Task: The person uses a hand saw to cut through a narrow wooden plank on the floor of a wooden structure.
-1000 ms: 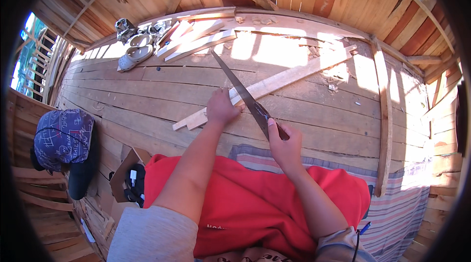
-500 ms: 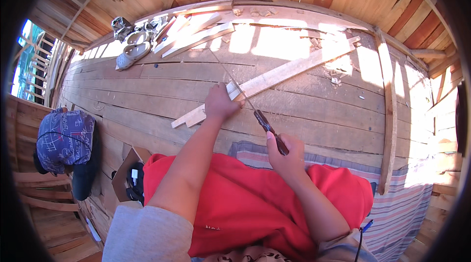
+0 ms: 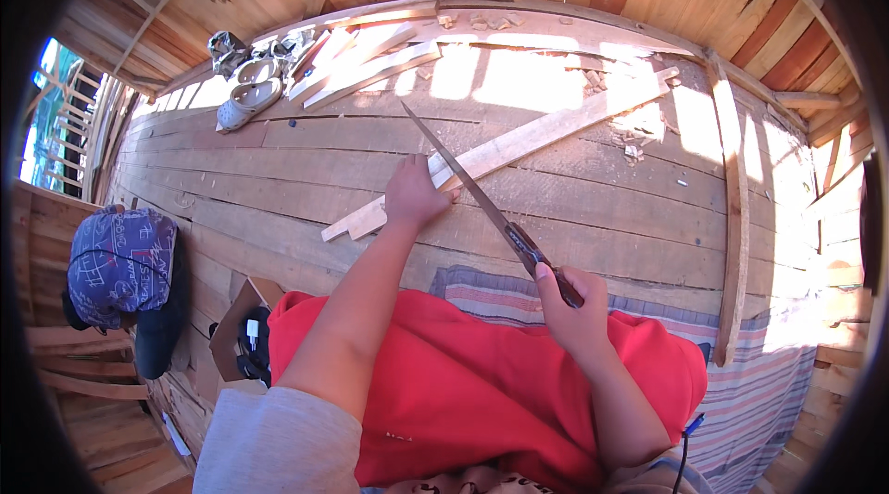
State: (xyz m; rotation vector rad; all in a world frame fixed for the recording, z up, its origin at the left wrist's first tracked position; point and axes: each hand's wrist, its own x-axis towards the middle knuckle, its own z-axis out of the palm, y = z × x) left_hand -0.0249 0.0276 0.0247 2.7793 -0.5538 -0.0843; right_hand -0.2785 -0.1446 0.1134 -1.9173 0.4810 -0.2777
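My right hand (image 3: 574,301) is closed around the dark brown handle of a hand saw (image 3: 470,181). Its long, narrow blade slants up and to the left, crossing over a wooden plank (image 3: 546,128). That plank lies diagonally on the floor, its far end in sunlight at the upper right. My left hand (image 3: 419,193) grips the plank just left of the blade, with the fingers wrapped over its edge. A short stretch of wood shows past the left hand, toward the lower left, with two staggered ends. Whether the saw teeth touch the wood cannot be made out.
Several cut wood strips (image 3: 370,68) and a pair of grey clogs (image 3: 250,100) lie at the far left. Wood scraps (image 3: 634,151) are scattered right of the plank. Nearer are a cardboard box (image 3: 236,327), a patterned blue cap (image 3: 125,262) and a striped cloth (image 3: 759,401).
My right hand has drawn the saw back toward the lower right, so its handle sits nearer to me. My left hand and the plank stay nearly in place.
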